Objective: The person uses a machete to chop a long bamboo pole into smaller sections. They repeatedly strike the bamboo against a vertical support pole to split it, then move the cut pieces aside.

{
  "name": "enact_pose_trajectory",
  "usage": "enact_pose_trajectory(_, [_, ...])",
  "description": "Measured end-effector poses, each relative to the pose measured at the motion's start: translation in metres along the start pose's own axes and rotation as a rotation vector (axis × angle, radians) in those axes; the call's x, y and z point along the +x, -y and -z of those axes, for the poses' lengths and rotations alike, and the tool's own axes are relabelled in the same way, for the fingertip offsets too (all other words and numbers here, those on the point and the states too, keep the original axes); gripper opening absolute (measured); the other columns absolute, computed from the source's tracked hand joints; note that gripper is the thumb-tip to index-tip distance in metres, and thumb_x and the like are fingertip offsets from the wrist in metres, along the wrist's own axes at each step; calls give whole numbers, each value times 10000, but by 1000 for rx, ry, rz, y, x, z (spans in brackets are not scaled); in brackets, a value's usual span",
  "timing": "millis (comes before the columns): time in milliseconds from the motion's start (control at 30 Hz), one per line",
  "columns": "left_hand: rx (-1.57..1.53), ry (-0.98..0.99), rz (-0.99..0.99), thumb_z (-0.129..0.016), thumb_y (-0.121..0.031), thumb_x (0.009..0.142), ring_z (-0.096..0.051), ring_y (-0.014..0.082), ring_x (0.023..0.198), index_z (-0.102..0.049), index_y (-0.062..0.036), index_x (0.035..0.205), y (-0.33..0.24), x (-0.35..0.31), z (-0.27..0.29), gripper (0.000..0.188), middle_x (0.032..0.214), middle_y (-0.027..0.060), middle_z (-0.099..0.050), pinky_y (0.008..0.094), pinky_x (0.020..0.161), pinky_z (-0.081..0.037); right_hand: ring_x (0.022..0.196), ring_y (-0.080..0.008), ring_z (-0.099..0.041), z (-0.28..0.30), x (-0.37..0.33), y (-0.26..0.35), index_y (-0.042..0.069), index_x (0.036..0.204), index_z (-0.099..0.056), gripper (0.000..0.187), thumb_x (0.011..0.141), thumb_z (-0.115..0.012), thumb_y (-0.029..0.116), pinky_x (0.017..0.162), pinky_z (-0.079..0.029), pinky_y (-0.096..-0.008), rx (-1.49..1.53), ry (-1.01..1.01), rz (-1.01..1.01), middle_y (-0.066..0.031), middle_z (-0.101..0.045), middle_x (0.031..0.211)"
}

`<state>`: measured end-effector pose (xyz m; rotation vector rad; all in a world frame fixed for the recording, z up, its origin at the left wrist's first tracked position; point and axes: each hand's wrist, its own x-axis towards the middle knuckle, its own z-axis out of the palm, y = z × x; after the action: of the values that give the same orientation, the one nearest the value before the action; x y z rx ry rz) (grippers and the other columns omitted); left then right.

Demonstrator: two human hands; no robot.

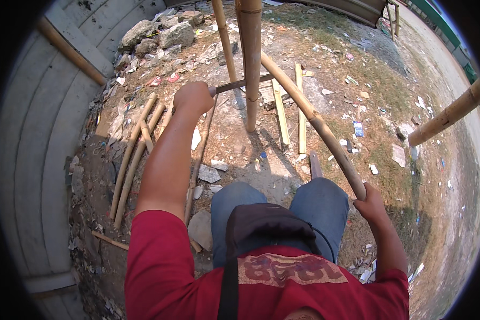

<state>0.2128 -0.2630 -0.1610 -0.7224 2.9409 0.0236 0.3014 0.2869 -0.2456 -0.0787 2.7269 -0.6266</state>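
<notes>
My left hand (193,98) is closed around the handle of a long-bladed knife (230,86), held out ahead of me. Its blade points right and crosses an upright bamboo post (252,64), which seems to hide part of it. The blade's tip reaches close to the far end of a bamboo pole (317,122); whether they touch I cannot tell. My right hand (372,202) grips the pole's near end beside my right knee. The pole slants up and away to the left, toward the post.
Cut bamboo lengths (129,160) lie at left beside a panelled wall (32,149). Split bamboo strips (302,114) rest beyond my knees. Rocks (176,35) are heaped at the back. Another bamboo post (448,114) leans in at right. Litter and stone pieces dot the ground.
</notes>
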Motion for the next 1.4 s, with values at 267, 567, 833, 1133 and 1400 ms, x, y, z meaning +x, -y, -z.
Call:
enact_pose_trajectory(267, [37, 35, 13, -608, -370, 982, -739, 288, 982, -750, -90, 1112, -3, 7, 6, 340, 1047, 125, -753, 439, 824, -586, 624, -162, -605, 107, 2, 17, -44, 1132, -560, 419, 778, -698, 133, 565, -492, -339, 468, -317, -32, -80, -599, 793])
enact_pose_trajectory(567, [89, 55, 14, -624, -387, 971, -725, 308, 1041, -749, -87, 1138, -10, 21, 15, 366, 1107, 129, -745, 465, 860, -585, 875, -422, -693, -23, 18, -10, -64, 1255, -563, 576, 732, -697, 138, 796, -535, -494, -4, 98, -10, -293, -676, 917])
enact_pose_trajectory(833, [92, 39, 51, -644, -387, 960, -725, 289, 1051, -744, -109, 1158, -5, 27, 14, 356, 1127, 120, -741, 462, 875, -580, 611, -144, -584, 104, 31, 20, -45, 1273, -539, 524, 788, -664, 111, 547, -487, -320, 375, -278, 18, -56, -582, 774])
enact_pose_trajectory(1133, [73, 51, 81, -643, -363, 950, -722, 278, 1073, -744, -127, 1168, -2, 36, 15, 337, 1166, 113, -736, 436, 879, -581, 879, -419, -691, -13, 44, -3, -77, 1265, -527, 607, 736, -713, 154, 805, -541, -442, -11, 22, 18, -279, -675, 936])
enact_pose_trajectory(1400, [100, 48, 67, -589, -414, 1002, -728, 261, 1021, -737, -103, 1157, -11, 35, 21, 377, 1106, 94, -741, 442, 841, -585, 845, -364, -695, 32, 33, -3, -32, 1307, -564, 626, 718, -696, 133, 753, -540, -435, 61, -36, -88, -248, -676, 920])
